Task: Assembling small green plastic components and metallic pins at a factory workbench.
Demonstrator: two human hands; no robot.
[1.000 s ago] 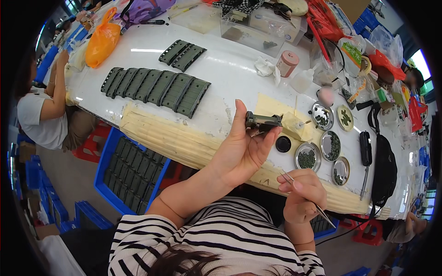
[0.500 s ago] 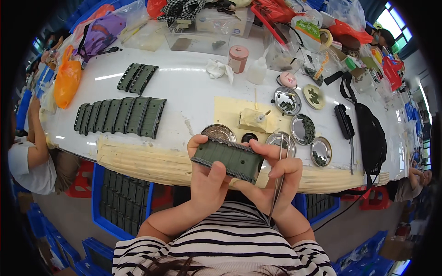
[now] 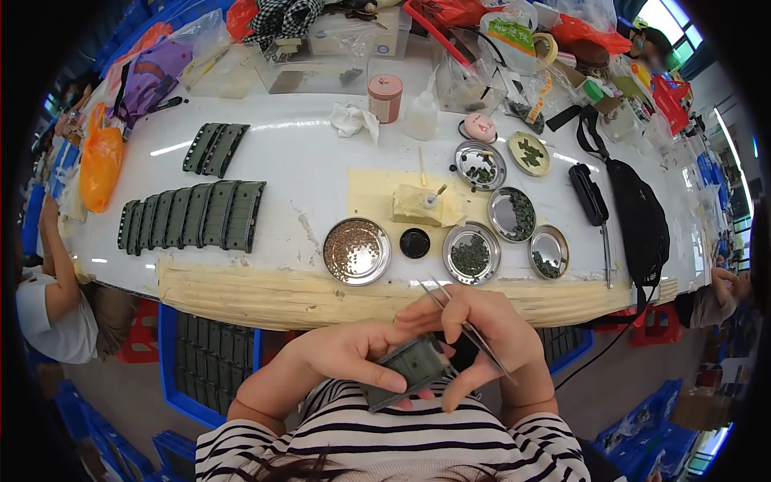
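My left hand (image 3: 345, 353) grips a dark green ridged panel (image 3: 416, 363) close to my striped shirt, thumb on its face. The panel is tilted, and fingers partly cover it. In my right hand (image 3: 514, 329), beside the panel's right end, is a pair of metal tweezers (image 3: 480, 341); the tips point up and away toward the table edge. Whether the right fingers also touch the panel is hard to see. Beyond my hands stand a steel dish of brown bits (image 3: 373, 255), a round black pot (image 3: 415, 243) and a steel dish of small green parts (image 3: 472, 279).
Similar panels lie in a row (image 3: 197, 213) and a smaller group (image 3: 215, 149) at left. Further right are more steel dishes (image 3: 504, 210), a yellow block (image 3: 411, 207), a black tool (image 3: 590, 197) and a black bag (image 3: 638, 217). Blue crates (image 3: 167, 353) flank me below the table.
The panel has come down and nearer to my body, turned and tilted. My right hand no longer grips its far end, and the tweezers now slant up to the left.
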